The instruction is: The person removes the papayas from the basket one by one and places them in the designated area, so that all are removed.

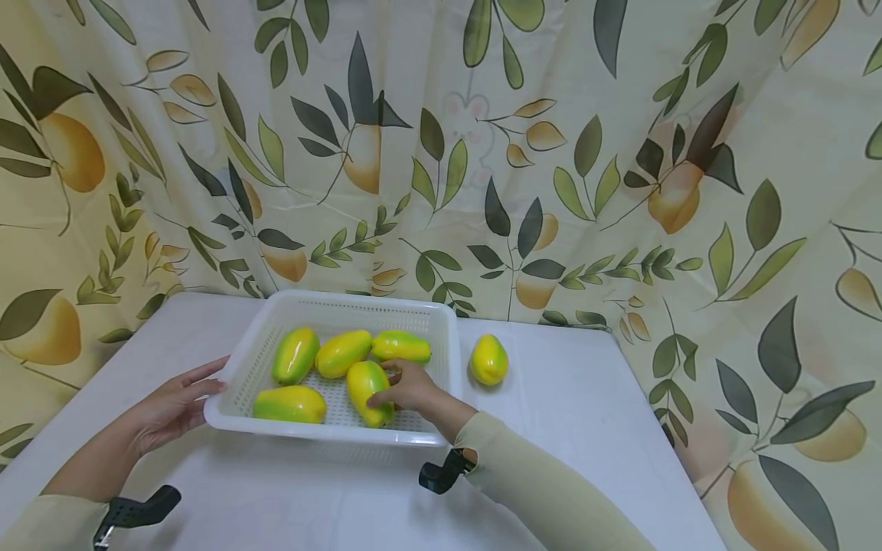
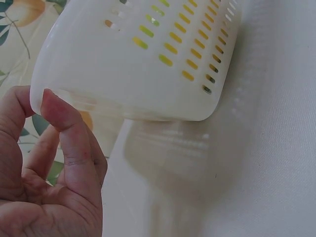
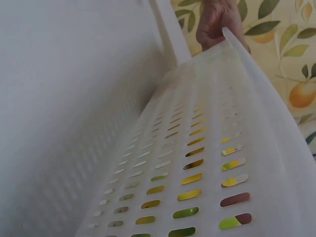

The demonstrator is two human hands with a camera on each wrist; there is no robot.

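A white plastic basket [image 1: 331, 432] with slotted walls stands on the table, several mangoes inside. My left hand [image 1: 172, 405] pinches its left rim between thumb and fingers; the left wrist view shows this hand [image 2: 64, 163] close at the basket's corner [image 2: 98, 64]. Inside the basket, near its front right, my right hand [image 1: 411, 389] grips a yellow-green mango [image 1: 367, 386] with thumb and fingers. Around it lie other mangoes, such as one at the front left [image 1: 289, 404] and one at the back right [image 1: 401, 347]. In the right wrist view the basket wall [image 3: 207, 138] hides the right hand.
One more mango [image 1: 489, 360] rests on the white-covered table [image 1: 551, 444], right of the basket. Behind the table hangs a curtain [image 1: 441, 153] printed with fruit and leaves. The table's right edge slopes away beside the curtain.
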